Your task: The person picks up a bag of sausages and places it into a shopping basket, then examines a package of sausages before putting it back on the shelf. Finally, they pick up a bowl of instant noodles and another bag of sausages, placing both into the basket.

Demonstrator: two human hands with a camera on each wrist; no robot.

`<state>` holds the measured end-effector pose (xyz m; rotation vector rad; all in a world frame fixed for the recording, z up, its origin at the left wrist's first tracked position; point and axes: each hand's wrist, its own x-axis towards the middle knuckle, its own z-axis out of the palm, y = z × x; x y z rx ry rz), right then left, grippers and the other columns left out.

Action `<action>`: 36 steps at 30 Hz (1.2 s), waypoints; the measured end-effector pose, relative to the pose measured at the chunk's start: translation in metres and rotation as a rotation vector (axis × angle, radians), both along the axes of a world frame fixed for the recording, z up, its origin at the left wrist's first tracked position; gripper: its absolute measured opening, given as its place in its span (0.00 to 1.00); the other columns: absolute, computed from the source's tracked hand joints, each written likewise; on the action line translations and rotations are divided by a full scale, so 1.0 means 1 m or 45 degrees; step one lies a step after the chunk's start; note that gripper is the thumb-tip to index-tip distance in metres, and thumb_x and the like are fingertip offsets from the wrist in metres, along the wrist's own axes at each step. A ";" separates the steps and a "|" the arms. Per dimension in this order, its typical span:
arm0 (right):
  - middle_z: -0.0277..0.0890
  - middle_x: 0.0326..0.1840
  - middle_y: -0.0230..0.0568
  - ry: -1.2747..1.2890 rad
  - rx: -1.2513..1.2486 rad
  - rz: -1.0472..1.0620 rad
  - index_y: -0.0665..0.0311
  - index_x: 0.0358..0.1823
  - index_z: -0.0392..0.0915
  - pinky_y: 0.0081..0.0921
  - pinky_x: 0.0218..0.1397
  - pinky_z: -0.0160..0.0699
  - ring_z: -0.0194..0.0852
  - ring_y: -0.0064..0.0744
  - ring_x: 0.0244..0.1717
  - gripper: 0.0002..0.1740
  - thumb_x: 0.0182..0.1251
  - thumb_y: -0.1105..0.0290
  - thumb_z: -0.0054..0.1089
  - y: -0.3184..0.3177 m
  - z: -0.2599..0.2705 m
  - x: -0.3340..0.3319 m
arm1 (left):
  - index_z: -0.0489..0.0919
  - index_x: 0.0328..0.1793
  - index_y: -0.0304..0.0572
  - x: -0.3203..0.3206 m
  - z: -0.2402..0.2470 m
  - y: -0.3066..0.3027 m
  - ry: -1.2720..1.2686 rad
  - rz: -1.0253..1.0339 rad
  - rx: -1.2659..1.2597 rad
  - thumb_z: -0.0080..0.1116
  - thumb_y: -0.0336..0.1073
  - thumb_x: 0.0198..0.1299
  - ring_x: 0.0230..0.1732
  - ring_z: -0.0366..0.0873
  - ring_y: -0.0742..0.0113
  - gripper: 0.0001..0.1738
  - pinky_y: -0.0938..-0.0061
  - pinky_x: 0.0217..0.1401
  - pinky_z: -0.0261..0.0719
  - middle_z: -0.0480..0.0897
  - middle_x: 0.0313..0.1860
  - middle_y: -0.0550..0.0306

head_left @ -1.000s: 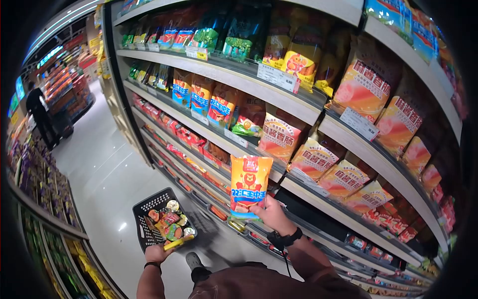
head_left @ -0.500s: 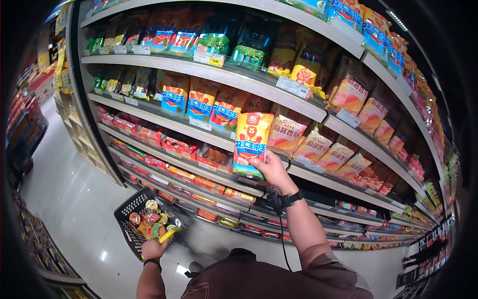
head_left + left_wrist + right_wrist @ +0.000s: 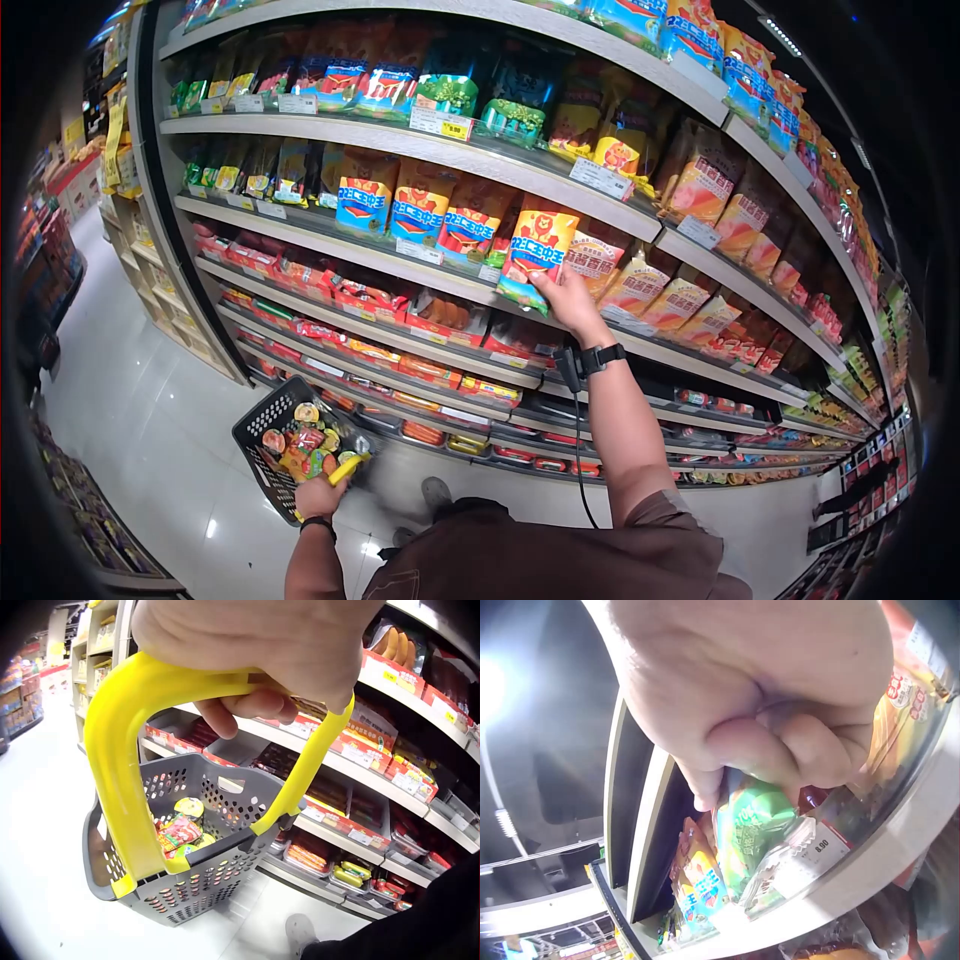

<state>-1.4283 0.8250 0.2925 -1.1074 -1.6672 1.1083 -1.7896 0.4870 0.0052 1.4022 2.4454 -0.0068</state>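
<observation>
My right hand pinches an orange, red and blue sausage packet by its lower right edge, thumb on the front. A lion is printed on it. The packet is tilted, overlapping the shelf where similar upright packets stand to its left. In the right wrist view its green back shows below my curled fingers, close to the shelf edge and a price tag. Low on the left, my left hand grips the yellow handle of a dark grey shopping basket. Several small colourful packages lie inside it.
Shelves curve across in front, filled with bagged goods. Pink and cream packets stand right of my right hand. Lower tiers hold red boxes. Another shelf runs along the lower left. A cable hangs from my right wrist.
My right hand has carried the sausage packet forward and up to the shelf, tilting it. The head view has turned right. My left hand still holds the basket handle.
</observation>
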 end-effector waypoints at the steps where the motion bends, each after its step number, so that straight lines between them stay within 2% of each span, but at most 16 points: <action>1: 0.81 0.49 0.36 -0.045 0.021 -0.028 0.70 0.54 0.73 0.23 0.54 0.76 0.77 0.21 0.47 0.16 0.70 0.68 0.60 0.004 0.000 -0.001 | 0.86 0.34 0.42 0.000 -0.002 0.001 0.008 0.007 0.008 0.57 0.70 0.52 0.30 0.85 0.48 0.35 0.57 0.35 0.81 0.85 0.26 0.46; 5: 0.82 0.48 0.38 -0.080 0.052 -0.129 0.69 0.53 0.74 0.24 0.56 0.74 0.77 0.23 0.49 0.17 0.70 0.66 0.61 0.018 -0.002 -0.005 | 0.85 0.35 0.41 0.000 -0.007 0.000 -0.006 -0.018 -0.004 0.55 0.71 0.54 0.31 0.85 0.47 0.36 0.57 0.35 0.80 0.85 0.26 0.45; 6: 0.82 0.42 0.36 -0.106 0.036 -0.143 0.68 0.51 0.74 0.22 0.41 0.79 0.79 0.22 0.36 0.16 0.70 0.65 0.61 0.010 0.010 -0.011 | 0.85 0.35 0.41 -0.001 -0.006 0.000 -0.017 -0.023 -0.014 0.55 0.71 0.54 0.31 0.85 0.47 0.36 0.57 0.35 0.81 0.85 0.26 0.45; 7: 0.82 0.42 0.36 -0.099 0.015 -0.144 0.68 0.51 0.74 0.22 0.41 0.79 0.79 0.22 0.36 0.16 0.70 0.65 0.61 0.016 0.005 -0.012 | 0.85 0.35 0.41 0.000 -0.004 0.000 -0.034 -0.034 -0.052 0.55 0.71 0.54 0.32 0.85 0.48 0.36 0.57 0.35 0.81 0.85 0.27 0.45; 9: 0.77 0.28 0.29 -0.123 -0.099 -0.178 0.64 0.48 0.73 0.16 0.11 0.56 0.61 0.14 0.11 0.14 0.71 0.61 0.59 0.017 0.007 -0.016 | 0.85 0.35 0.41 0.000 -0.006 0.002 -0.031 -0.020 -0.038 0.55 0.71 0.54 0.32 0.85 0.48 0.35 0.57 0.35 0.81 0.85 0.26 0.45; 13: 0.78 0.30 0.33 -0.139 -0.081 -0.197 0.66 0.49 0.71 0.19 0.13 0.64 0.65 0.17 0.11 0.16 0.71 0.61 0.59 0.024 0.006 -0.019 | 0.86 0.32 0.42 0.002 -0.012 -0.001 -0.009 -0.026 -0.002 0.56 0.71 0.54 0.31 0.85 0.49 0.35 0.58 0.35 0.81 0.85 0.26 0.46; 17: 0.78 0.30 0.35 -0.170 0.027 -0.243 0.68 0.49 0.71 0.20 0.14 0.66 0.67 0.19 0.11 0.17 0.71 0.61 0.58 0.031 0.002 -0.020 | 0.86 0.32 0.42 0.004 -0.020 0.000 -0.001 -0.040 0.025 0.55 0.71 0.54 0.30 0.85 0.50 0.35 0.58 0.34 0.80 0.85 0.26 0.47; 22: 0.79 0.30 0.41 -0.410 0.066 -0.347 0.70 0.47 0.70 0.24 0.16 0.70 0.73 0.25 0.13 0.17 0.72 0.61 0.56 0.037 -0.006 -0.018 | 0.86 0.32 0.42 0.007 -0.026 0.000 -0.016 -0.039 0.020 0.55 0.71 0.54 0.31 0.85 0.49 0.35 0.57 0.35 0.81 0.85 0.26 0.46; 26: 0.77 0.28 0.40 -0.292 0.003 -0.293 0.69 0.50 0.68 0.26 0.16 0.73 0.72 0.25 0.14 0.17 0.74 0.61 0.53 0.043 -0.026 -0.017 | 0.85 0.36 0.43 0.009 -0.029 0.002 -0.057 -0.029 0.013 0.56 0.71 0.52 0.33 0.85 0.49 0.35 0.57 0.37 0.81 0.85 0.28 0.47; 30: 0.74 0.31 0.35 -0.232 -0.105 -0.216 0.66 0.55 0.66 0.22 0.14 0.72 0.68 0.19 0.14 0.17 0.76 0.61 0.49 0.053 -0.040 -0.012 | 0.85 0.36 0.43 0.013 -0.036 0.002 -0.041 -0.032 0.005 0.58 0.69 0.52 0.33 0.85 0.49 0.33 0.57 0.37 0.81 0.86 0.28 0.47; 33: 0.73 0.25 0.36 -0.128 -0.099 -0.185 0.66 0.54 0.67 0.24 0.15 0.72 0.68 0.22 0.13 0.16 0.75 0.61 0.49 0.061 -0.050 -0.010 | 0.85 0.36 0.43 0.015 -0.040 0.003 -0.034 -0.040 -0.001 0.58 0.69 0.53 0.32 0.85 0.48 0.33 0.57 0.36 0.81 0.86 0.28 0.47; 36: 0.74 0.24 0.37 -0.193 0.000 -0.229 0.66 0.52 0.69 0.25 0.14 0.70 0.68 0.24 0.13 0.16 0.75 0.61 0.50 0.066 -0.059 -0.011 | 0.85 0.35 0.43 0.017 -0.044 0.005 -0.051 -0.036 0.006 0.58 0.68 0.53 0.32 0.85 0.48 0.32 0.56 0.36 0.81 0.85 0.27 0.46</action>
